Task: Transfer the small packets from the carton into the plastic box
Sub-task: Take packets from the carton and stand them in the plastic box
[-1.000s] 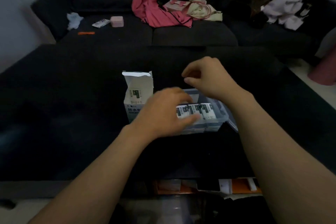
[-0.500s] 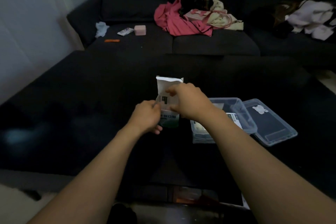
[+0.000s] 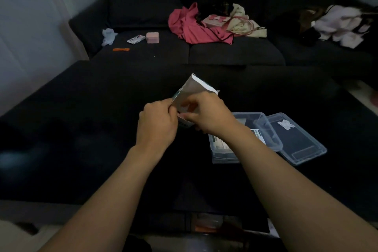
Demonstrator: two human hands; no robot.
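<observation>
Both my left hand point(image 3: 157, 124) and right hand point(image 3: 206, 115) gripped the tilted carton point(image 3: 191, 93); the plastic box point(image 3: 255, 127) lay nearer my right.

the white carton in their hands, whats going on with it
A person is holding a small white cardboard carton tilted above the dark table, the left hand gripping its left edge and the right hand gripping its lower end. Just to the right, a clear plastic box stands open with a few printed white packets already inside, and its clear lid lies beside it.
</observation>
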